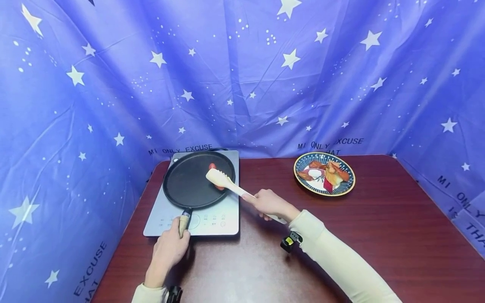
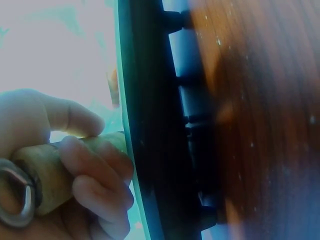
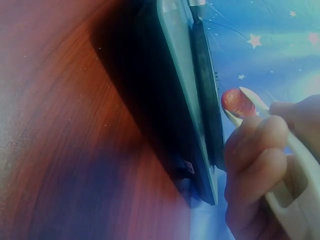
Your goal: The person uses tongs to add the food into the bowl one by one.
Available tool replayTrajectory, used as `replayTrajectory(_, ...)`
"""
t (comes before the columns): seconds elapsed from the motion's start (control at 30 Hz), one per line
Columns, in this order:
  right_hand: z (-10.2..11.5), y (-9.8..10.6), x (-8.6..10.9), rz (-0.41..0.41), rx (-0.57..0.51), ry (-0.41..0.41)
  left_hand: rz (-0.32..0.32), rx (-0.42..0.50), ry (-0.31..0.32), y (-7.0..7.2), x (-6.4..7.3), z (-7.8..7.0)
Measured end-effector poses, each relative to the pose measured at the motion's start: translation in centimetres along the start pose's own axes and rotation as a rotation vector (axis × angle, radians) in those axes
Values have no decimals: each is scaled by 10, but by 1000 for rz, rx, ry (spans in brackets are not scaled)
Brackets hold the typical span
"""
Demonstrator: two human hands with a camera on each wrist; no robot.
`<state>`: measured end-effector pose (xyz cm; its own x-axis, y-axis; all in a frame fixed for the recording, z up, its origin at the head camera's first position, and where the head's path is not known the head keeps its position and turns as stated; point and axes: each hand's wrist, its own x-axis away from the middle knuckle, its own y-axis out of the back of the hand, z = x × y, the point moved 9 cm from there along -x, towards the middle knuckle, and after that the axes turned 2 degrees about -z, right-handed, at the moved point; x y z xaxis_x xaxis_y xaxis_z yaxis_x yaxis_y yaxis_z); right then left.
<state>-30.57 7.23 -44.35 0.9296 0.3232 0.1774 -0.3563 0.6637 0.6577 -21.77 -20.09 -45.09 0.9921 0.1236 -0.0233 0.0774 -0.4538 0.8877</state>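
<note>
Though apart from pan [image 1: 189, 181], plate [image 1: 299, 167] of food [image 1: 334, 172].

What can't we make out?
Head: middle of the elongated red food, behind the cream plastic tongs.
Head: labels on the flat silver cooktop, too small to read.
Left wrist: part of tan wooden handle, behind the left hand.
Right wrist: tongs' rear end, cut off by frame edge.

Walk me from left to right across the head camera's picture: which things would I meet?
The left hand gripping the pan handle → the reddish piece of food on the pan → the right hand holding the pale tongs → the patterned plate.
</note>
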Motion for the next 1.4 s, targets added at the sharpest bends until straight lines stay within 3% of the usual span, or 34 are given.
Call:
replayTrajectory(0.4,14,-8,-13,0,112,24,-2,15,-5,2,0,1)
replayTrajectory(0.77,22,-9,-12,-69,224,38,-15,13,2,-1,-1,1)
replayTrajectory(1.17,34,-13,-16,-167,464,51,-13,20,-4,-3,0,0)
replayTrajectory(1.4,42,-14,-17,-190,509,74,-13,-6,0,-1,2,1)
